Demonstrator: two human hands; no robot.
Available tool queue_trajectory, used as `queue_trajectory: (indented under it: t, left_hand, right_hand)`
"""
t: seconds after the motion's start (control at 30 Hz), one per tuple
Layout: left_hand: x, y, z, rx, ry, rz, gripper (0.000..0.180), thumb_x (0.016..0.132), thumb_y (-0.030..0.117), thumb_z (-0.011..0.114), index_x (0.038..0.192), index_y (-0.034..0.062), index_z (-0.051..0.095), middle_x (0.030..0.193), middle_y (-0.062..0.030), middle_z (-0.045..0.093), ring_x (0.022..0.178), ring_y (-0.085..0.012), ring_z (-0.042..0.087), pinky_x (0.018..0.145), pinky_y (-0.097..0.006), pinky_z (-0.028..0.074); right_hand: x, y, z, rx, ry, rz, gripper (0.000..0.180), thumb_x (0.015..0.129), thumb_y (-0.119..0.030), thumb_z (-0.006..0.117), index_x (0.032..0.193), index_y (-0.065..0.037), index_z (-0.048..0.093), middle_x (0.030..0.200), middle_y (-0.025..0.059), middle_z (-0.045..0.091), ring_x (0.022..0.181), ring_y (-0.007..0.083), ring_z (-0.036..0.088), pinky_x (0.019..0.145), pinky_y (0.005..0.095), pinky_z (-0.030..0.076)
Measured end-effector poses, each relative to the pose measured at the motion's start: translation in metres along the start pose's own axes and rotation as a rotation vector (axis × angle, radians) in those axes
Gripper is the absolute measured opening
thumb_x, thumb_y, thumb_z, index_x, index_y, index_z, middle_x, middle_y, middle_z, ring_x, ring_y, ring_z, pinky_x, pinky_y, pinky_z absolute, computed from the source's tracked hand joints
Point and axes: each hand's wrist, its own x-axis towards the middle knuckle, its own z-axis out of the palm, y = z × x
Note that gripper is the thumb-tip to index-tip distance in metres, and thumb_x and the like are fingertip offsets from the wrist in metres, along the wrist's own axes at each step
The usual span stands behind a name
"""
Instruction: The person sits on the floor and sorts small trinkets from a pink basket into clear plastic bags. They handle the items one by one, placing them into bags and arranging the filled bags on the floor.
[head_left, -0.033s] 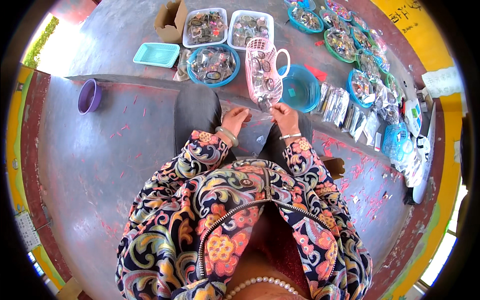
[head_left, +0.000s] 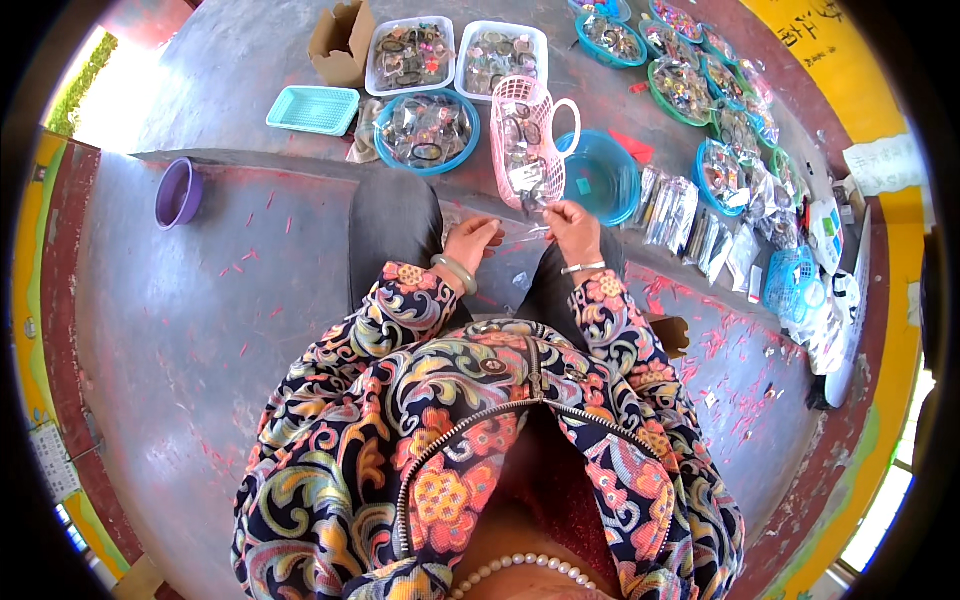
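Note:
My right hand [head_left: 575,235] is closed in a pinch at the near end of a pink shoe-shaped basket [head_left: 497,130]. Its fingertips grip a small clear packet [head_left: 535,205] with something dark inside. In the basket lie several clear packets of dark rings with small ornaments. My left hand [head_left: 470,243] is over my lap, its fingers curled together at the edge of a clear plastic bag [head_left: 515,235], which spans the gap between both hands. Part of the bag is hard to see against the dark background.
Ahead stand a blue basin [head_left: 378,135] and two white trays [head_left: 369,55] of packets, a turquoise basket [head_left: 310,90] and a cardboard box [head_left: 335,50]. A blue basin stack [head_left: 630,200] and packet bundles [head_left: 675,205] are at right. A purple basin [head_left: 180,195] sits left.
My right hand has shifted slightly right and toward me, with the packet in its fingers. More of the clear plastic shows between my hands. My left hand stays nearly in place.

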Motion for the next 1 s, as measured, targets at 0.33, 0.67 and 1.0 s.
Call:
queue_trajectory:
  t: [0.33,0.67,1.0]
  left_hand:
    - [-0.004,0.004,0.0,0.004,-0.085,-0.074,0.022,0.083,0.024,0.052,0.095,0.0074,0.059,0.085,-0.0026,0.06,0.075,-0.0103,0.054,0.065,-0.024,0.04]
    - [-0.011,0.004,0.008,0.0,-0.124,-0.154,0.02,0.082,0.02,0.053,0.094,0.0049,0.059,0.081,-0.0041,0.059,0.073,-0.011,0.054,0.061,-0.022,0.041]
    - [-0.025,0.023,0.037,0.02,-0.166,-0.326,0.019,0.083,0.017,0.052,0.095,0.0028,0.057,0.083,-0.0055,0.06,0.072,-0.0118,0.054,0.063,-0.023,0.043]
  right_hand:
    - [0.068,-0.006,0.005,-0.945,0.076,-0.744,0.014,0.072,-0.019,0.052,0.075,-0.008,0.059,0.082,0.0109,0.056,0.073,0.0297,0.055,0.062,0.0377,0.046]
    - [0.068,0.022,-0.046,-0.373,0.316,-0.234,0.012,0.074,-0.015,0.055,0.077,-0.007,0.063,0.067,0.0082,0.061,0.058,0.0202,0.06,0.055,0.0287,0.046]
    - [0.126,0.097,-0.129,-0.535,-0.02,0.206,0.021,0.071,-0.02,0.059,0.084,-0.003,0.064,0.073,0.0063,0.063,0.06,0.0136,0.06,0.052,0.0254,0.046]
